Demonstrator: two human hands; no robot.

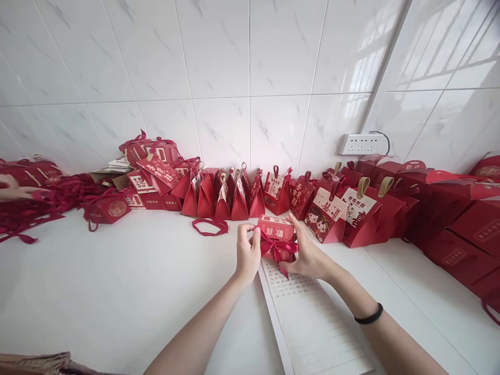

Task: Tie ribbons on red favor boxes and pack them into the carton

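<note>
A small red gift box (275, 224) with pale printed characters sits between my two hands, a dark red ribbon bow (277, 249) tied across its front. My left hand (249, 255) is closed at the box's left side, its thumb beside the bow's left loop. On the other side, my right hand (308, 255) grips the box between fingers and thumb, close to the bow's right loop and hanging tail. Under the box and my right forearm lies a lined notebook (312, 317) with handwriting near its top. A black band (369, 315) circles my right wrist.
Behind my hands, red triangular gift boxes (222, 200) stand along the tiled wall. Stacked boxes (449, 250) fill the right side. A ribbon pile (74, 192) lies left, beside another person's hand (11, 188). A power strip (361, 144) is against the wall.
</note>
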